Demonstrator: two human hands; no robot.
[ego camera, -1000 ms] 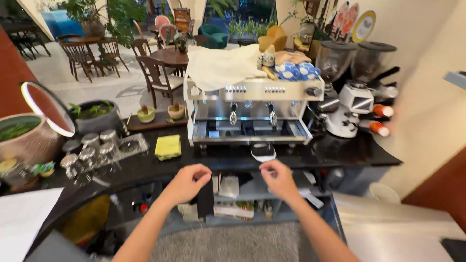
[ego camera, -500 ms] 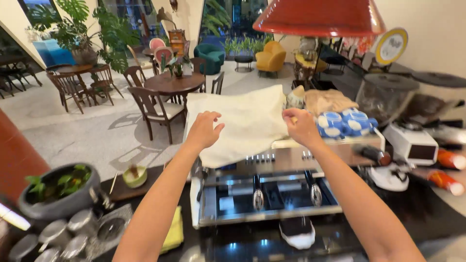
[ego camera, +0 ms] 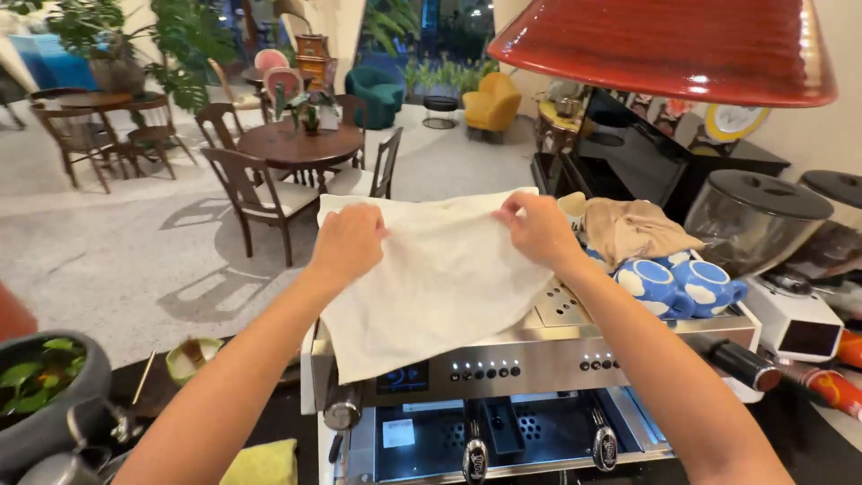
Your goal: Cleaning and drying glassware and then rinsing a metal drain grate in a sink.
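A white cloth [ego camera: 431, 278] lies spread over the top of a steel espresso machine [ego camera: 539, 359], its front corner hanging over the machine's face. My left hand [ego camera: 348, 241] pinches the cloth's far left part. Near the far right corner my right hand [ego camera: 537, 229] grips it. Both arms reach over the machine from the near side.
Blue-and-white cups [ego camera: 673, 286] and a beige cloth [ego camera: 633, 229] sit on the machine's right part. Coffee grinders [ego camera: 763, 238] stand at the right under a red lamp shade [ego camera: 673, 45]. A potted plant [ego camera: 40, 382] and yellow cloth [ego camera: 265, 462] are at the left. Wooden tables and chairs [ego camera: 269, 171] lie beyond.
My hands rose from the lower counter to the top of the machine and took hold of the white cloth. The view moved closer and higher.
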